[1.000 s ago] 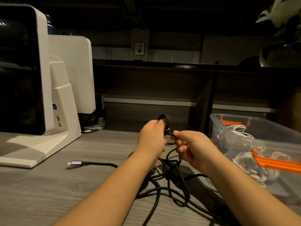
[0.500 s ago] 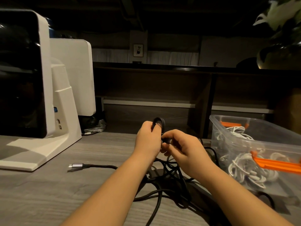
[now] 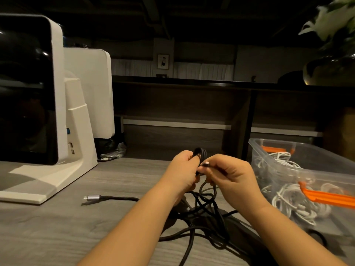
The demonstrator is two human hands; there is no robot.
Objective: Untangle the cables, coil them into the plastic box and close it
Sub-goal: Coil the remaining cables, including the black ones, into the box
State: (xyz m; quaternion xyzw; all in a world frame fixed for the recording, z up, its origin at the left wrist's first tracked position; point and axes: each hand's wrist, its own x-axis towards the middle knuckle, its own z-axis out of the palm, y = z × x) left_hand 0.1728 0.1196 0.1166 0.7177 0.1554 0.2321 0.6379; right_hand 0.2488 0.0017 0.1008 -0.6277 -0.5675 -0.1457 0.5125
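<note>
Above the table (image 3: 57, 227), both hands grip black cable (image 3: 200, 152); no writing legible.

Two bare forearms reach in from the bottom edge, ending in the left hand (image 3: 182, 169) and right hand (image 3: 233, 176); no sleeves, and seemingly no rings or watch in the dim light

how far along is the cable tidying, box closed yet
Not closed: the plastic box stands open, and no lid is clearly visible. Done: white cables already lie inside. In hand: the left hand grips a small black coil, and the right hand pinches a cable end beside it. Left: the black tangle on the table, including the loose plug, then closing.
</note>
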